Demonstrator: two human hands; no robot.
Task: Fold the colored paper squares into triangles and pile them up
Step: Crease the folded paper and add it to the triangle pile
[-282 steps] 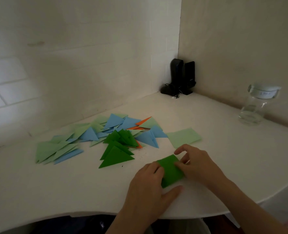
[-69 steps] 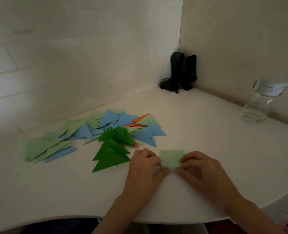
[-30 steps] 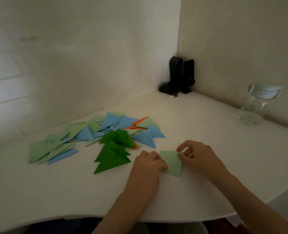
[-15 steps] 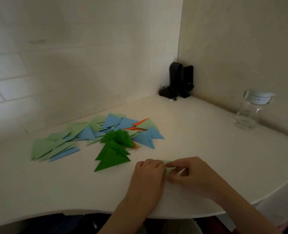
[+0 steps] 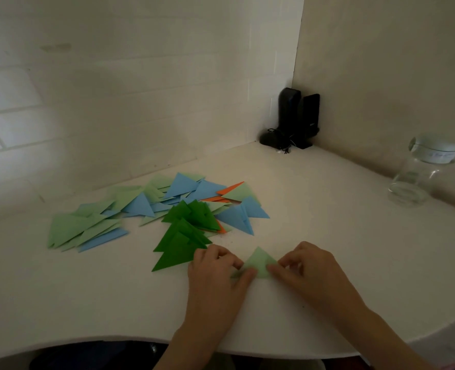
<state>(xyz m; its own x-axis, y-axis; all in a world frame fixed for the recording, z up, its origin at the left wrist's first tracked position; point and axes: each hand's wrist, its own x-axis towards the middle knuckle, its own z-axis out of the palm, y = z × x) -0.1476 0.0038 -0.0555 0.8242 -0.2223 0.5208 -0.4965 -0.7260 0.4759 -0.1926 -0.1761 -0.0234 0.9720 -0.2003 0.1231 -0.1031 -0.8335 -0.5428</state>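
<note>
Light green paper (image 5: 259, 263) lay near table's front edge (image 5: 87, 340), already triangular. Left hand (image 5: 215, 273) and right hand (image 5: 301, 265) pinched its lower corners, likely steadying fold for creasing. Triangle pile (image 5: 183, 209) just beyond, within reach.

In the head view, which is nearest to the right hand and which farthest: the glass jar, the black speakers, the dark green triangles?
From the right hand:
1. Dark green triangles, on its left, just past the left hand.
2. Glass jar, far right by the wall.
3. Black speakers, back in the corner.
</note>
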